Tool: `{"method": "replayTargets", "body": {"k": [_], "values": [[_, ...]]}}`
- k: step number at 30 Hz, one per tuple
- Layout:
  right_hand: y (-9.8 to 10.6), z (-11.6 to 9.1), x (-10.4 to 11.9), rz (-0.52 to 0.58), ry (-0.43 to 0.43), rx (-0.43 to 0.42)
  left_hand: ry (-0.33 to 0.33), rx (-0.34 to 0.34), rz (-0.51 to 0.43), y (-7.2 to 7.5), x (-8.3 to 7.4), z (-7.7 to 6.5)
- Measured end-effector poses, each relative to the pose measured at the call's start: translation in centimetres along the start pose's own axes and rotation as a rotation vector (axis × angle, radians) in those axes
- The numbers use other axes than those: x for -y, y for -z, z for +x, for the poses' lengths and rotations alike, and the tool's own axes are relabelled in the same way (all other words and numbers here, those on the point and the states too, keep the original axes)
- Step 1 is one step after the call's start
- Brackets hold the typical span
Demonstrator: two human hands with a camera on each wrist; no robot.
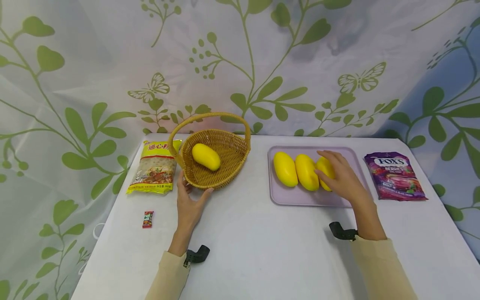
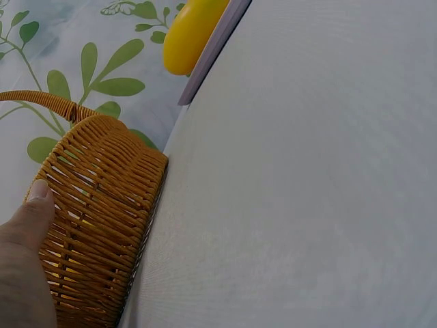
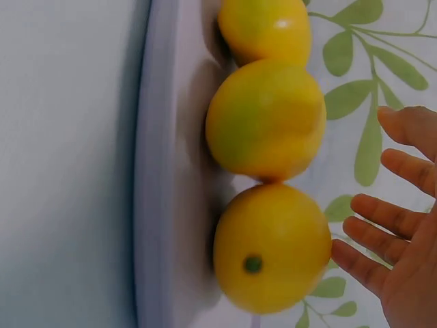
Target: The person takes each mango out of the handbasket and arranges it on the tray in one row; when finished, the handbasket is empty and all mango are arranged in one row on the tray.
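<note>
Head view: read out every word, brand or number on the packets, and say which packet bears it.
"FOX'S": purple bag.
"BERRIES": purple bag, below "FOX'S"; its smaller print is too blurred.
"通心粉": yellow-edged bag; its smaller print is too blurred.
Small red wrapper: too small to read.

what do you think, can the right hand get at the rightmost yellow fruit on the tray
Probably yes: the open right hand is right at the rightmost yellow fruit, and nothing shows in the way between them.
</note>
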State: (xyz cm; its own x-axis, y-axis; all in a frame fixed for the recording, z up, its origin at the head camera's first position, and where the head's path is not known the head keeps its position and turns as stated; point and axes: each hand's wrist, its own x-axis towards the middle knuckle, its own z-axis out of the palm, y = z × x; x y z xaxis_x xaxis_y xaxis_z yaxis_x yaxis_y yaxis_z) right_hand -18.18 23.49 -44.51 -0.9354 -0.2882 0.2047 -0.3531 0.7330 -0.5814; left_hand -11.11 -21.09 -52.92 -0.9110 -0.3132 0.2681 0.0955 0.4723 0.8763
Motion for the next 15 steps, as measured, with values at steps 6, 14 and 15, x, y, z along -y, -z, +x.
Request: {"method": "replayTargets", "body": {"k": [6,14,15], "values": [[-0.7,0.9,1.0,0.019,0.065,-0.018,0.004,0.000,0.008,0.0,0.1,0.0],[-1.9,1.8,2.3,0.016,0.127,0.003,-0.001,-0.001,0.005,0.0,0.1,0.1],[-2.2,2.0,2.6,0.016,0.130,0.011,-0.002,-0.002,0.005,0.0,0.0,0.1]]}}
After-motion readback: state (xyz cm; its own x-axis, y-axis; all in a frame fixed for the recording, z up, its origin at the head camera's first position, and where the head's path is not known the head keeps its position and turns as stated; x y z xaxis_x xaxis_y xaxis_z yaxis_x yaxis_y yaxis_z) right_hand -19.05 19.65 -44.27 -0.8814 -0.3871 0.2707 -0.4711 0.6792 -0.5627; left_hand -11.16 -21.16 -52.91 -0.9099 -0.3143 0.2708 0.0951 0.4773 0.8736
